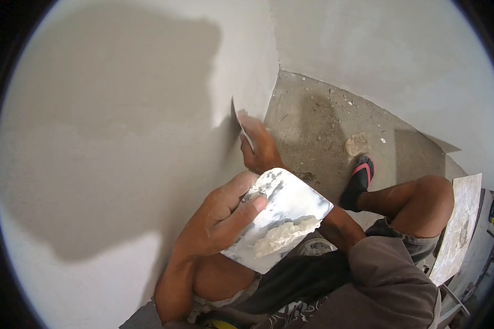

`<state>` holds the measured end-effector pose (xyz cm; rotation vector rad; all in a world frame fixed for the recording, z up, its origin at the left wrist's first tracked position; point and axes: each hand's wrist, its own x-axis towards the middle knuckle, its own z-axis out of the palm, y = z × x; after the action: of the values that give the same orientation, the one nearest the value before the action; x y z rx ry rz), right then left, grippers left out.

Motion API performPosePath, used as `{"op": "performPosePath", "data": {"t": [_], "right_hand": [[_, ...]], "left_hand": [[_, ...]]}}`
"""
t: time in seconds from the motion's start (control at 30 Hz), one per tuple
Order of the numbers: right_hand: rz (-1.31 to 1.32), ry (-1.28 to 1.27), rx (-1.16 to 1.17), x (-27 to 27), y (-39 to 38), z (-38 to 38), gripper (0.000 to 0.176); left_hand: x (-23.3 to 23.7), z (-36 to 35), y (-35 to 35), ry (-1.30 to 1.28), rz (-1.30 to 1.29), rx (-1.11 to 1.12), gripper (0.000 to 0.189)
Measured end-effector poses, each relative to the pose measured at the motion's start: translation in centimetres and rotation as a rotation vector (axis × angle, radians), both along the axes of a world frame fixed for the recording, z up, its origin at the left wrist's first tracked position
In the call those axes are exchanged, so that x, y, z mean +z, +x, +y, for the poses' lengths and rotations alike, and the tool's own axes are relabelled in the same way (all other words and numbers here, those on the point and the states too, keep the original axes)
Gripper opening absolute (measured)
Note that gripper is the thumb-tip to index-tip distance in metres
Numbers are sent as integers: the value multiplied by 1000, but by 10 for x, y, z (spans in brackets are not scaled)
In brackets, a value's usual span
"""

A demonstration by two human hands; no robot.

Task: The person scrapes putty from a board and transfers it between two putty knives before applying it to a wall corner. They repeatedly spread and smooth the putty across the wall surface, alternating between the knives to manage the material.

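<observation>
Two pale walls [379, 44] above gritty floor [299, 145]; left grip [222, 216] pinching smeared plate [293, 196], right grip [262, 149] pinching blade [235, 114].

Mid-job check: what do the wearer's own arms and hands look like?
The left hand and right hand are ungloved, with pale dusty smudges on the left. The right arm has a loose, plain grey-brown sleeve ending near the elbow. No watch shows on the left wrist.

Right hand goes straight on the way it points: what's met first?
Most likely the wall at picture left: the blade in the right hand looks close to it, maybe touching; depth is unclear.
</observation>
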<state>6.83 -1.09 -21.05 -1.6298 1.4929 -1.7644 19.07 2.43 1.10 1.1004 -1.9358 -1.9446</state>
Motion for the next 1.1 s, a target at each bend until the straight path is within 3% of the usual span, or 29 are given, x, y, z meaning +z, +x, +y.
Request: {"op": "performPosePath", "data": {"t": [0.07, 0.17, 0.23, 0.3, 0.4, 0.57, 0.67, 0.73, 0.83, 0.93, 1.03, 1.1], "right_hand": [[-132, 103, 190, 5, -8, 18, 43], [-114, 245, -143, -31, -29, 3, 34], [-387, 490, -150, -27, -58, -30, 31], [-437, 541, -177, -41, -79, -62, 23], [-577, 645, -83, -44, -92, -96, 25], [-312, 314, -122, -25, -59, -83, 34], [-174, 103, -56, -5, -22, -44, 47], [48, -76, -135, 2, 3, -22, 57], [-45, 33, 33, 15, 23, 20, 60], [-123, -139, 182, -11, 9, 22, 46], [-278, 505, -125, -30, -21, 17, 31], [-490, 661, -163, -53, -47, -11, 29]], "left_hand": [[-8, 1, 4, 5, 5, -4, 27], [-9, -2, 6, -25, -31, -43, 27], [-5, -2, 6, -35, -40, -55, 27], [-2, -1, 3, -17, -21, -44, 26], [-1, -1, 2, -28, -5, -46, 26], [-5, -2, 4, -30, -23, -76, 25], [-1, -4, 1, -30, -36, -89, 24], [-1, -2, 1, -27, -35, -85, 24], [-11, -2, 5, -41, -18, -84, 24], [-7, -2, 5, -53, -22, -92, 26], [-4, -1, 3, -31, -15, -78, 27], [-3, -3, 3, -53, -31, -99, 28]]}}
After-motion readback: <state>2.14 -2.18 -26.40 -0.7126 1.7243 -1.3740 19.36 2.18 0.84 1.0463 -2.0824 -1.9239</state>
